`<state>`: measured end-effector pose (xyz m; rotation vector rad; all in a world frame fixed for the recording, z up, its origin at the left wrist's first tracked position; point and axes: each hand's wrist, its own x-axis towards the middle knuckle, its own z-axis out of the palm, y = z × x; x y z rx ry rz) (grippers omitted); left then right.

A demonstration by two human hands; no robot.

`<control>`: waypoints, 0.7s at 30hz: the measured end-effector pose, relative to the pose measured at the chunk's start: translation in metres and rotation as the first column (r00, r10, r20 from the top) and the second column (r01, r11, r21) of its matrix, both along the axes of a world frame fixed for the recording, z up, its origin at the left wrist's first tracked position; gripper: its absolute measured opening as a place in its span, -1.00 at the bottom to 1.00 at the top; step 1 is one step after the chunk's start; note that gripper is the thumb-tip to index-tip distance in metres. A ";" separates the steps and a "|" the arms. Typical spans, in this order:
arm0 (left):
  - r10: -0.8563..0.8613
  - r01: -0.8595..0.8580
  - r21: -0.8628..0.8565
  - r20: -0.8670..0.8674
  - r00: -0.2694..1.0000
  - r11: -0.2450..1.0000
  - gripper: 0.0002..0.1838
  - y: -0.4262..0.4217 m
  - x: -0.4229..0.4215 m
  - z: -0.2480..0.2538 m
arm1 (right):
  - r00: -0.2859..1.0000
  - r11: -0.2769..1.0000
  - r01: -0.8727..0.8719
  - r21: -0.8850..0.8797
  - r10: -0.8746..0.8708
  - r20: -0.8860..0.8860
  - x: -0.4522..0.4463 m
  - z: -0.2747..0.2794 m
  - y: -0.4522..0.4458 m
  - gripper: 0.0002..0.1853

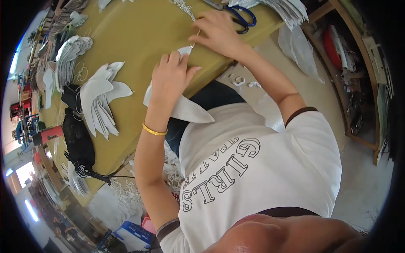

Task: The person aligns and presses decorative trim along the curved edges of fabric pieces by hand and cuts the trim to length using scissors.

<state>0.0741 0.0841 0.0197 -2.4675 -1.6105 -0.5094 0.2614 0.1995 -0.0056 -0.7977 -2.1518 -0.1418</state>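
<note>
My left hand (pixel 169 78), with a yellow bracelet at the wrist, lies over curved white pieces (pixel 192 110) at the table's near edge. Its fingers are bent on them and its thumb sticks out; a white tip shows past the fingers. Up and to the right, my right hand (pixel 217 33) is slightly blurred, its thumb and fingertips closed around a thin whitish string (pixel 193 45). That string runs between the white tip and a whitish bundle (pixel 184 6) at the top. Scissors with blue handles (pixel 244 17) lie beside my right hand.
The yellow-green table (pixel 130 38) holds fanned white pieces (pixel 101 97), further stacks (pixel 72 57), a black pouch (pixel 78 137) with cords and a pink-red box (pixel 47 135). More white pieces (pixel 284 12) lie top right. A wooden shelf (pixel 337 80) stands right; a blue-white box (pixel 134 235) is below.
</note>
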 end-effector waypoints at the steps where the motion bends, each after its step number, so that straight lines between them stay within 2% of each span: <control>1: 0.002 0.000 -0.033 0.038 0.999 0.999 -0.66 0.004 -0.001 0.003 | 0.990 0.990 0.139 -0.006 -0.139 -0.032 0.011 -0.002 0.004 -0.62; 3: 0.062 -0.038 -0.135 0.183 0.981 0.990 -0.70 0.010 -0.002 0.006 | 0.903 0.905 0.424 -0.033 -0.420 0.094 0.038 -0.002 0.006 -0.61; 5: 0.171 -0.070 -0.271 0.370 0.913 0.960 -0.74 0.030 -0.006 0.007 | 0.845 0.856 0.512 -0.076 -0.486 0.223 0.054 -0.007 0.010 -0.64; 6: 0.231 -0.088 -0.359 0.379 0.896 0.929 -0.74 0.037 -0.004 0.009 | 0.808 0.825 0.557 -0.094 -0.513 0.288 0.058 -0.005 0.011 -0.65; 8: 0.354 -0.115 -0.523 0.384 0.853 0.845 -0.75 0.052 0.002 0.013 | 0.832 0.793 0.536 -0.290 -0.436 0.343 0.063 0.005 0.020 -0.65; 9: 0.366 -0.129 -0.543 0.356 0.860 0.830 -0.74 0.058 0.004 0.014 | 0.844 0.762 0.521 -0.386 -0.392 0.366 0.065 0.011 0.022 -0.65; 12: 0.383 -0.148 -0.579 0.307 0.871 0.802 -0.74 0.065 0.003 0.012 | 0.863 0.735 0.454 -0.503 -0.223 0.453 0.076 0.032 0.027 -0.65; 13: 0.374 -0.136 -0.579 0.314 0.873 0.804 -0.74 0.065 0.001 0.011 | 0.886 0.698 0.434 -0.570 -0.214 0.412 0.081 0.036 0.019 -0.63; 16: 0.398 -0.130 -0.608 0.331 0.856 0.784 -0.74 0.063 -0.001 0.013 | 0.988 0.716 0.118 -0.688 -0.154 0.009 0.105 0.021 -0.003 -0.59; 19: 0.419 -0.088 -0.620 0.413 0.808 0.780 -0.73 0.063 -0.008 0.007 | 0.993 0.473 -0.057 -0.879 -0.068 -0.100 0.111 0.035 -0.044 -0.45; 21: 0.425 -0.062 -0.625 0.450 0.785 0.778 -0.72 0.061 -0.010 0.002 | 0.993 0.539 0.066 -0.840 0.047 0.108 0.104 0.047 -0.066 -0.37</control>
